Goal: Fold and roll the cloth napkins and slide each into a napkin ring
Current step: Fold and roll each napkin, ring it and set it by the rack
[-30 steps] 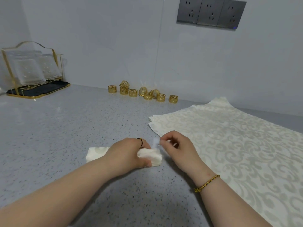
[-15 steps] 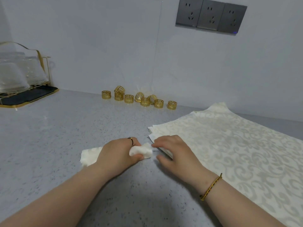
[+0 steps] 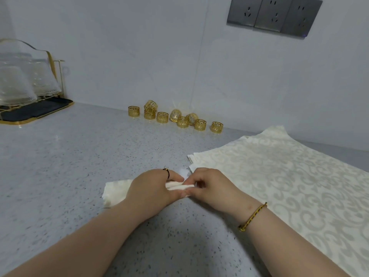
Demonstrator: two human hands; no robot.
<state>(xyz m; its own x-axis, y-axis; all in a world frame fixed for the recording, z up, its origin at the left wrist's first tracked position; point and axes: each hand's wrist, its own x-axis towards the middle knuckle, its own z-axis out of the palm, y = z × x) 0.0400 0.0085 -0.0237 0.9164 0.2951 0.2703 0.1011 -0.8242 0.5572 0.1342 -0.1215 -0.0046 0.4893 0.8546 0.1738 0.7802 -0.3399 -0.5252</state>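
Observation:
A rolled cream napkin (image 3: 115,191) lies on the grey speckled counter in front of me. My left hand (image 3: 151,188) grips its middle and right part, so only the left end and a bit of the right end show. My right hand (image 3: 209,186) pinches the roll's right end with curled fingers. Several gold napkin rings (image 3: 175,117) stand in a loose row by the wall, well beyond both hands. A stack of flat cream patterned napkins (image 3: 279,172) lies to the right, its near corner just behind my right hand.
A gold wire rack (image 3: 30,84) with upturned clear glasses on a dark tray stands at the far left. Grey wall sockets (image 3: 274,15) sit high on the wall. The counter (image 3: 60,166) stretches between the rack and my hands.
My right hand lay flat beside the roll half a second ago; now its fingers pinch the roll's right end. My left hand keeps its grip on the roll.

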